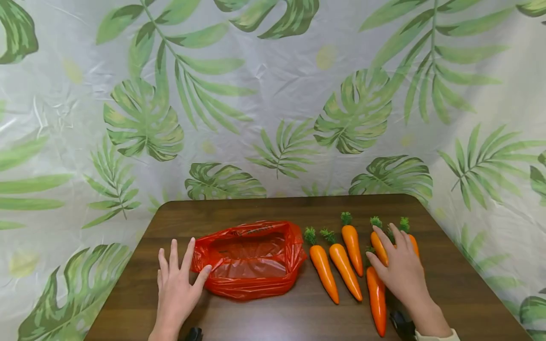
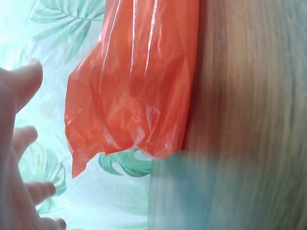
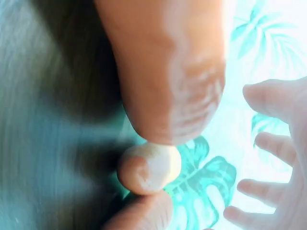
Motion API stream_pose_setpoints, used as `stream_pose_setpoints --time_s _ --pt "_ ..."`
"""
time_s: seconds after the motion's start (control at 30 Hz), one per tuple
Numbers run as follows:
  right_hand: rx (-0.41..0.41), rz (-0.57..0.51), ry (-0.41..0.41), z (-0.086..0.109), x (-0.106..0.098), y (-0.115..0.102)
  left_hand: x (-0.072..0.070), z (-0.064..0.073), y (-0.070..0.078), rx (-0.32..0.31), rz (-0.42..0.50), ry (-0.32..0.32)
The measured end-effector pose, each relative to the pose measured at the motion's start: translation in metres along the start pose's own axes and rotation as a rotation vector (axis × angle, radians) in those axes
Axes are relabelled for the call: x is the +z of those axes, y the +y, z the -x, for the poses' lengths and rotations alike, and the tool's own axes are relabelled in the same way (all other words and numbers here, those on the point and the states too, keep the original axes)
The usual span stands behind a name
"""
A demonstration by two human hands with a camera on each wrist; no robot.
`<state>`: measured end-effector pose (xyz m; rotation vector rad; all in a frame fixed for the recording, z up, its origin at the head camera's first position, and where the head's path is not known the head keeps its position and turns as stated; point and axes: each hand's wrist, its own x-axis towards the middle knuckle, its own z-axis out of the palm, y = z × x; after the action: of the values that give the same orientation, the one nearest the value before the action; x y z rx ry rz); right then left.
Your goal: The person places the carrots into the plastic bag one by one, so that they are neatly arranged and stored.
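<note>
A red plastic bag [image 1: 251, 289] lies on the table with its mouth spread upward. At its left end is my left hand [image 1: 177, 289], fingers spread and holding nothing; the left wrist view shows those fingers apart from the bag [image 2: 139, 81]. My right hand [image 1: 403, 270] hovers over the rightmost toy carrots, its fingers extended and partly hiding them. Just below its thumb lies one carrot [image 1: 376, 303], close up and blurred in the right wrist view as an orange shape [image 3: 168, 76]. No carrot sits between the right fingers [image 3: 268, 96] there.
Between the bag and my right hand lie more green-topped carrots: one carrot [image 1: 324, 274] nearest the bag, a second carrot [image 1: 346, 272] beside it, a third carrot [image 1: 352, 248] farther back. The dark wooden table [image 1: 256, 208] ends before a leaf-patterned curtain [image 1: 277, 94].
</note>
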<state>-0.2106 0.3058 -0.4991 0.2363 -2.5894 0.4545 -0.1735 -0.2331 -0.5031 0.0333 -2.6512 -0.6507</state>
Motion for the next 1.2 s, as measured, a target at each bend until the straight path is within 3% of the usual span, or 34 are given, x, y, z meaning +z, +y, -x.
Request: stream_pose_setpoints --time_s 0.3,0.43,0.6,0.97,1.2 --pt "0.152 -0.029 -0.008 0.003 -0.012 0.014 -0.003 0.001 0.003 -0.143 0.099 0.077" --pt "0.254 -0.022 -0.065 0.006 -0.016 0.026 -0.001 0.001 0.003 -0.23 0.171 0.107" --pt "0.339 -0.025 -0.148 0.008 -0.018 0.044 0.002 0.0 0.004 -0.305 0.244 0.081" --pt "0.394 -0.048 -0.217 0.006 -0.02 0.06 0.005 0.001 0.01 -0.339 0.395 0.028" --pt "0.46 -0.082 -0.218 0.011 -0.021 0.071 0.01 0.002 0.012 -0.325 0.419 0.033"
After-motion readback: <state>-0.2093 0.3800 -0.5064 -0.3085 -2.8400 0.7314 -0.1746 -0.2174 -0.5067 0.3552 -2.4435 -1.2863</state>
